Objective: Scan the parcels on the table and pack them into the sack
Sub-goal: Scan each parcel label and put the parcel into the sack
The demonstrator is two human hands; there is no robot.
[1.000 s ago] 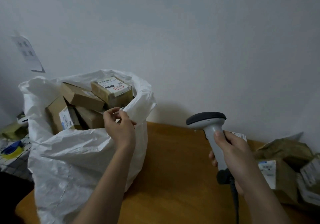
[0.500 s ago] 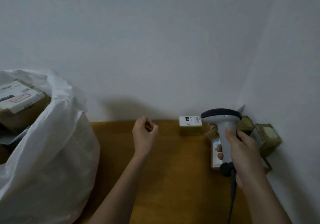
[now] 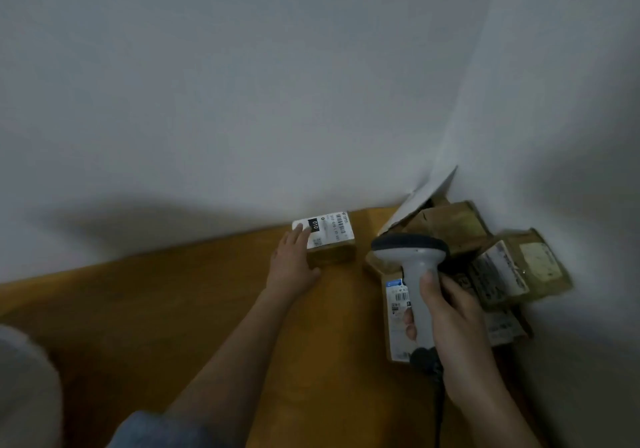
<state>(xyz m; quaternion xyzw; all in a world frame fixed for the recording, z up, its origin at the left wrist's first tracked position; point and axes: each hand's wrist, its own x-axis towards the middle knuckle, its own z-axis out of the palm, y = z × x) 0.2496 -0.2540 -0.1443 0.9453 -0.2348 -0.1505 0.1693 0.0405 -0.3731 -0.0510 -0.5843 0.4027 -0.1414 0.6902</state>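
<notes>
Head view: the left hand (image 3: pixel 292 264) reaches forward over the wooden table (image 3: pixel 180 309) and lies on a small parcel (image 3: pixel 332 243) by the back wall (image 3: pixel 242 83); its fingers are straight, the tips resting on the white label on top of the parcel, the thumb low at the parcel's near side; the fingers do not curl round it; the parcel is a brown box, label up, standing alone a little left of the heap.

The right hand (image 3: pixel 450 323) grips the pale handle of a scanner (image 3: pixel 412 257), fingers wrapped round it, thumb laid up the back; the scanner stands upright with its dark head on top, over the near edge of the heap; a dark cable (image 3: pixel 438 399) hangs from the bottom of the handle.

The heap (image 3: pixel 485 257) of brown parcels fills the table's right corner, where the two walls meet; the boxes lie tilted against one another, several with white labels showing; one flat parcel (image 3: pixel 396 312) with a barcode label lies nearest, just left of the right hand and partly behind it; a white flap (image 3: pixel 426 194) stands up at the back of the heap.

A blurred pale shape (image 3: pixel 24 388), too blurred to name, shows at the lower left edge; a blue sleeve (image 3: pixel 156 430) shows on the left arm at the bottom.
</notes>
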